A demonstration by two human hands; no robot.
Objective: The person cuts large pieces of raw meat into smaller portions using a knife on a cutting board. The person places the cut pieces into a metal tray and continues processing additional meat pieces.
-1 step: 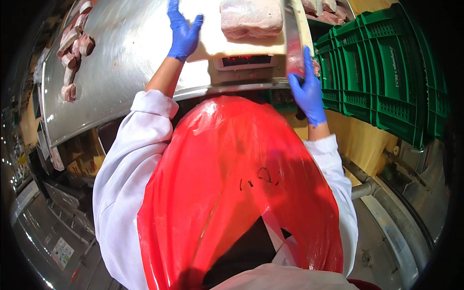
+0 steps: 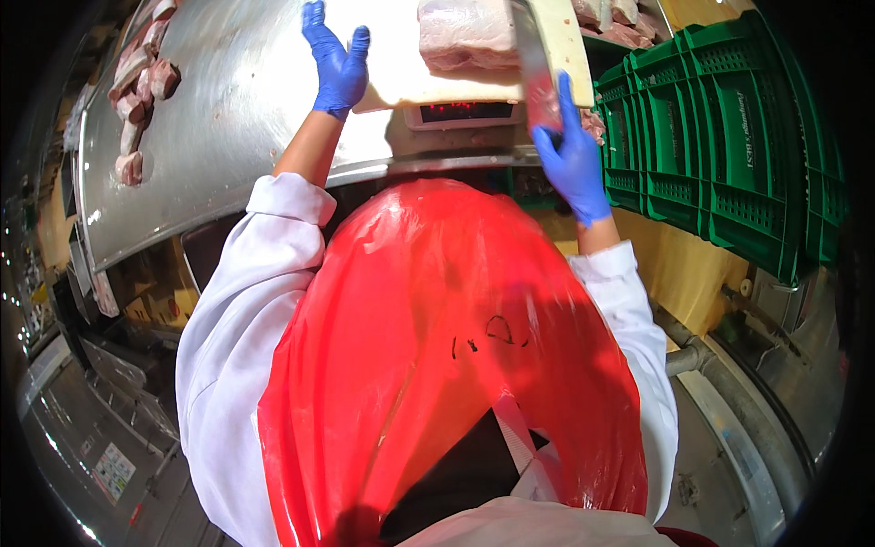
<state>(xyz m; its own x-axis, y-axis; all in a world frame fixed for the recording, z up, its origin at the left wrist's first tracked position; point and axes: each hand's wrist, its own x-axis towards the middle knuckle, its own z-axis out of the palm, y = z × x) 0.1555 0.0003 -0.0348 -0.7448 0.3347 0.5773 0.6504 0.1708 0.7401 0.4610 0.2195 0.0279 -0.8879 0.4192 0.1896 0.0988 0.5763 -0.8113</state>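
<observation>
A pale slab of meat [image 2: 465,35] lies on a cream cutting board [image 2: 392,91], with a small scale [image 2: 465,116] showing a red display under the board's near edge. My left hand [image 2: 337,68], in a blue glove, is at the board's left edge with thumb and fingers apart. My right hand [image 2: 572,169], also gloved, is closed on the handle of a large knife, whose blurred blade [image 2: 538,73] stands along the right side of the slab.
A steel table [image 2: 219,118] carries a row of meat pieces [image 2: 132,114] at the left. Stacked green crates [image 2: 674,137] stand at the right, below more meat [image 2: 611,18] at the back. A red apron [image 2: 447,273] covers my front.
My right hand and the knife have moved up and to the left, nearer the slab. My left hand has shifted a little to the left.
</observation>
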